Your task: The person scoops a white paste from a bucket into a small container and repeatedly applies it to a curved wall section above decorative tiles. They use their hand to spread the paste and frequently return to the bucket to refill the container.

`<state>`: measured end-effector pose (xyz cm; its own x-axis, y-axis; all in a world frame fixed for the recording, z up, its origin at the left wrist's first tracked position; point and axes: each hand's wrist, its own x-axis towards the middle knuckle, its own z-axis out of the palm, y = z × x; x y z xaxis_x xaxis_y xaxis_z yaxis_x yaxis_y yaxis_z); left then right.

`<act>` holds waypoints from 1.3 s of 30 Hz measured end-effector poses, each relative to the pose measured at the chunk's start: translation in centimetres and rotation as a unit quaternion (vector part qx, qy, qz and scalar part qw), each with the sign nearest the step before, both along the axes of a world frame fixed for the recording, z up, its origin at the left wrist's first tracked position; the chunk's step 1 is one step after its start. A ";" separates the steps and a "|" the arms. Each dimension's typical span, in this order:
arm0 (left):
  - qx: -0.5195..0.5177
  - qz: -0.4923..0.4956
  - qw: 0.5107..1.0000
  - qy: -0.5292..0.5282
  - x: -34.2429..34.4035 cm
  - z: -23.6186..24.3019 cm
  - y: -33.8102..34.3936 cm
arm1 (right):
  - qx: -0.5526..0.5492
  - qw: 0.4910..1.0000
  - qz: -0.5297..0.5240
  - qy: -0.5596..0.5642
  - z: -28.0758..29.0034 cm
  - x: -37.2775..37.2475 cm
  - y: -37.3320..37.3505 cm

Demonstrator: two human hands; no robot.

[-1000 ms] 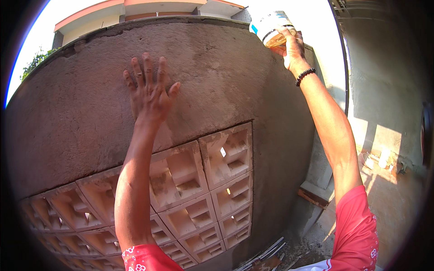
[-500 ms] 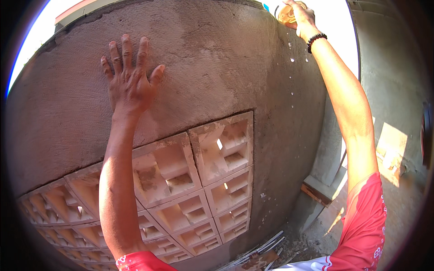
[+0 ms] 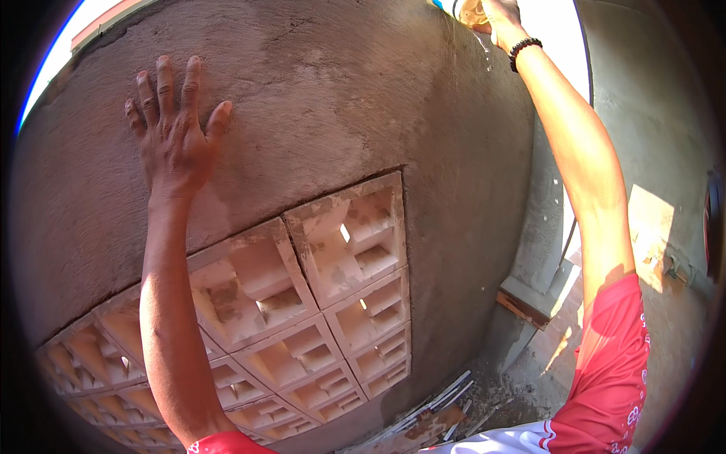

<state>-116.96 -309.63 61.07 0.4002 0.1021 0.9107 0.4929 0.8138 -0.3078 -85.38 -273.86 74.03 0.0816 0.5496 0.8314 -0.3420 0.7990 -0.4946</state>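
Left hand [image 3: 175, 147]: one, opened flat, fingers and thumb spread, back to the viewer, palm side against the plastered wall [image 3: 318, 113]; grasp empty. Forearm rises from the near edge, a red cuff at its base.

Block panel [image 3: 327, 312]: pale openwork units in rows, set into the wall below and right of the left hand, partly behind the forearm.

Strips [image 3: 435, 401]: several, whitish, lying on the ground near the wall's foot.

Container [image 3: 470, 12]: one, upper part cut off by the frame, at the wall's top right; water [image 3: 484, 49] falling just below.

Right hand [image 3: 503, 15]: one, partly out of frame, fingers curled round the container.

Bracelet [image 3: 523, 50]: dark beads, right wrist.

Sleeve [image 3: 609, 333]: red, white-patterned, right arm.

Grey wall [image 3: 650, 113]: far right, sunlit patch.
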 end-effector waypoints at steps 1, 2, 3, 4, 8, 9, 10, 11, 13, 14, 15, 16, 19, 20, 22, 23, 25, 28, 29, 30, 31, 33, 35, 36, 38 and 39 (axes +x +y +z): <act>0.001 -0.002 1.000 0.003 0.0 0.0 -0.1 | 0.005 1.000 0.008 0.013 0.0 -0.1 0.3; 0.002 -0.002 1.000 0.003 0.0 0.1 0.0 | -0.004 0.999 -0.037 -0.013 -0.4 0.4 -0.8; 0.002 0.000 1.000 0.003 -0.1 0.0 0.1 | -0.009 0.998 -0.051 -0.023 -1.1 0.6 -1.6; 0.002 0.002 1.000 0.002 -0.2 0.0 0.0 | -0.015 0.997 -0.064 -0.032 -1.7 0.7 -2.3; 0.008 0.070 0.997 -0.029 0.6 -0.1 -0.8 | 0.009 1.000 0.004 0.017 -5.3 0.6 -1.0; 0.014 0.142 0.986 -0.091 2.1 -0.1 0.1 | -0.002 0.999 0.026 0.040 -5.9 1.7 1.1; 0.021 0.212 0.966 -0.150 3.2 -0.1 0.9 | -0.010 0.997 0.049 0.066 -6.2 3.3 4.0; 0.019 0.214 0.964 -0.154 3.5 -0.2 1.0 | -0.020 0.992 0.082 0.092 -6.8 4.1 6.0; 0.018 0.234 0.959 -0.160 3.5 0.0 0.3 | -0.026 0.987 0.105 0.120 -8.6 4.0 7.4; 0.016 0.142 0.985 -0.093 2.5 0.2 0.5 | 0.001 0.990 0.090 0.109 -9.0 5.0 7.7; 0.013 0.059 0.998 -0.024 1.1 0.3 0.0 | 0.025 0.991 0.086 0.098 -9.7 5.1 7.4; 0.008 -0.026 0.999 0.045 -0.2 0.3 -0.1 | 0.016 0.992 0.076 0.094 -9.9 5.4 7.2; 0.037 0.023 0.999 -0.032 0.3 0.0 0.7 | -0.015 0.996 0.033 0.079 -9.4 6.5 6.2; 0.021 -0.012 0.999 -0.046 1.8 -0.1 2.7 | -0.022 0.997 0.001 0.072 -8.7 7.7 6.0; -0.015 -0.070 0.994 -0.077 7.7 -1.5 7.9 | -0.063 0.994 0.029 0.079 -7.1 8.6 4.6; -0.067 -0.117 0.988 -0.080 9.8 -1.5 9.7 | -0.050 0.997 0.036 0.046 -6.3 8.9 5.0; -0.141 -0.198 0.966 -0.092 12.7 -2.0 15.6 | -0.031 0.999 0.021 -0.014 -3.8 9.6 7.3; -0.127 -0.093 0.978 -0.137 13.8 -2.8 20.8 | -0.010 0.999 -0.021 -0.032 -0.7 7.9 8.9; -0.116 -0.027 0.980 -0.162 13.6 -3.1 21.2 | -0.003 0.999 -0.027 -0.032 0.2 6.6 9.4; -0.101 0.009 0.981 -0.167 14.0 -3.2 22.1 | 0.000 0.998 -0.055 -0.030 0.7 6.8 10.3; -0.097 0.008 0.982 -0.164 14.3 -2.9 22.9 | 0.007 0.996 -0.079 -0.028 1.3 6.9 11.1; -0.096 0.020 0.981 -0.169 14.3 -3.3 22.1 | 0.019 0.993 -0.115 -0.023 1.4 5.8 12.2; -0.085 0.036 0.982 -0.163 14.2 -3.4 22.6 | 0.022 0.990 -0.142 0.010 1.4 5.7 13.8; -0.080 0.041 0.983 -0.157 14.4 -3.3 23.0 | 0.025 0.987 -0.155 0.029 1.1 5.9 14.7; -0.079 0.110 0.973 -0.187 15.6 -3.3 23.2 | 0.032 0.979 -0.186 0.080 0.4 6.8 16.5; -0.077 0.141 0.966 -0.200 16.2 -3.4 23.6 | 0.035 0.971 -0.206 0.115 -0.2 7.4 17.4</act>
<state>-100.73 -286.05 57.66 -0.0447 0.3019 0.9523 0.3618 0.8934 -0.2662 -78.01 -256.46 73.88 0.4700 0.3743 0.7994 -0.0808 0.9201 -0.3833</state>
